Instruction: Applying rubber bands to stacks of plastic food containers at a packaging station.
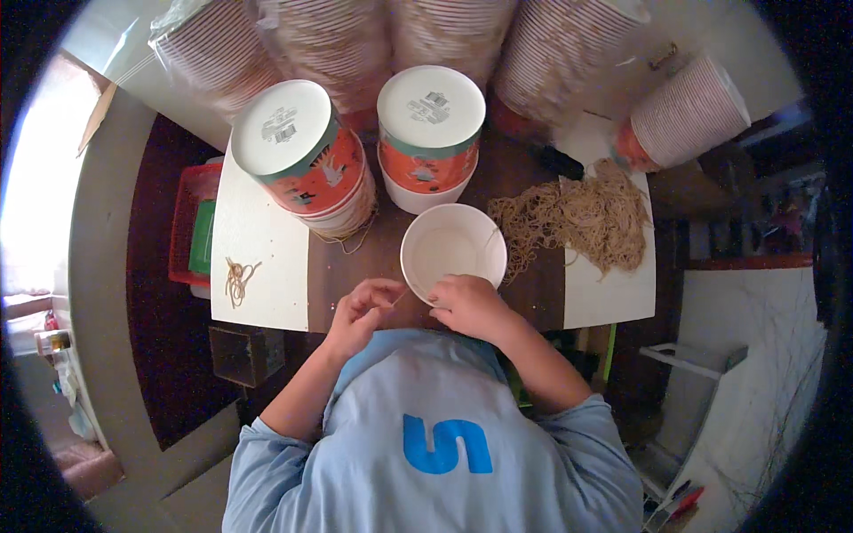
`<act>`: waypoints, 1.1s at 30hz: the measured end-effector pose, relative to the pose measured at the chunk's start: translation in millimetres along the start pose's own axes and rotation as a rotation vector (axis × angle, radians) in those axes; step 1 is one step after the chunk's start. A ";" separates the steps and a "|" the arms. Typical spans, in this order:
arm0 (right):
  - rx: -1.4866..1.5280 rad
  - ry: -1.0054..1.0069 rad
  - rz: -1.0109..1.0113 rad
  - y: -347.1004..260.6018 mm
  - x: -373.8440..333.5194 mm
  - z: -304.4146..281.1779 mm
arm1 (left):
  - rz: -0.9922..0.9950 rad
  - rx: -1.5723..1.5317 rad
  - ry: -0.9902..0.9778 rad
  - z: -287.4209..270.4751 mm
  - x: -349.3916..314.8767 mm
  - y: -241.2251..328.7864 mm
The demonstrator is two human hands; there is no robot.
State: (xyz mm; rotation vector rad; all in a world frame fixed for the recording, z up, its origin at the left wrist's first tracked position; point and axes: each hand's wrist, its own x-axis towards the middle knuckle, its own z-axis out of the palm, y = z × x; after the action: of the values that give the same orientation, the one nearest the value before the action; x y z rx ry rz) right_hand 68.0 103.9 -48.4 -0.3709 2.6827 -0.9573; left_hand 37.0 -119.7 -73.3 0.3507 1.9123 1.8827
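An open white paper bucket (451,244) stands at the table's near edge, its inside facing up. A short piece of tan cord shows at its right rim. My left hand (360,313) is just left of the bucket, its thumb and forefinger pinching a thin cord (399,298) that reaches toward the rim. My right hand (473,308) is closed over the near rim, fingertips on the wall; whether it also grips cord is hidden. A large tangled heap of tan cord (609,213) lies to the right.
Behind stand two stacks of buckets topped by upturned orange printed ones, left (324,173) and right (431,164). Tall plastic-wrapped bucket stacks (435,35) line the back, another (684,115) leans at the right. Loose cord loops (237,280) lie left, near a red crate (182,226).
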 end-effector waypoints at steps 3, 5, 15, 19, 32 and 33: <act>-0.026 -0.047 -0.088 -4.8 -0.4 -8.5 | 0.014 -0.182 -0.084 6.1 10.4 17.6; -0.014 -0.060 -0.113 -11.0 0.6 -17.5 | -0.168 -0.267 -0.132 6.4 13.6 16.9; 0.195 0.208 -0.228 -15.3 27.6 -17.9 | -0.195 0.044 -0.188 16.1 9.8 15.3; -0.017 0.632 -0.171 -19.6 22.7 -12.6 | -0.180 -0.151 -0.128 7.8 7.9 10.2; 0.068 0.403 -0.289 -13.9 20.5 22.1 | -0.219 -0.281 -0.149 -1.6 10.2 0.4; 0.068 0.404 -0.290 -14.9 19.1 22.1 | -0.218 -0.281 -0.149 -1.6 9.5 1.4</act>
State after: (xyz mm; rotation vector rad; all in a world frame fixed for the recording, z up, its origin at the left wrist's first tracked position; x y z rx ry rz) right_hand 59.8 73.8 -58.4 -0.6254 2.9978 -1.3279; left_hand 27.8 -116.6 -73.1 0.1795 1.5000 1.8875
